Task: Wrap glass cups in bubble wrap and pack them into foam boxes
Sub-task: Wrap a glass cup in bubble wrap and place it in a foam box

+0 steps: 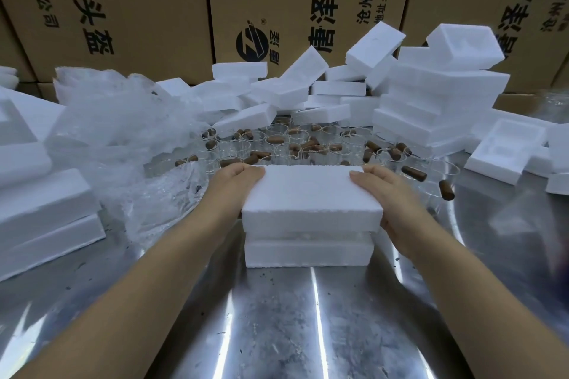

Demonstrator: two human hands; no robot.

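A white foam lid (308, 194) sits over a white foam box base (308, 251) in the middle of the metal table (277, 332); a thin gap shows between them. My left hand (234, 191) grips the lid's left end, thumb on top. My right hand (388, 194) grips its right end the same way. What lies inside the box is hidden. Behind the box stand several clear glass cups (289, 144) with brown handles. Crumpled bubble wrap (123, 132) lies to the left.
Loose foam boxes and lids (277, 92) are heaped at the back, a tall stack (437, 101) at the right, more foam pieces (46, 209) at the left. Large cardboard cartons (138, 9) form a wall behind.
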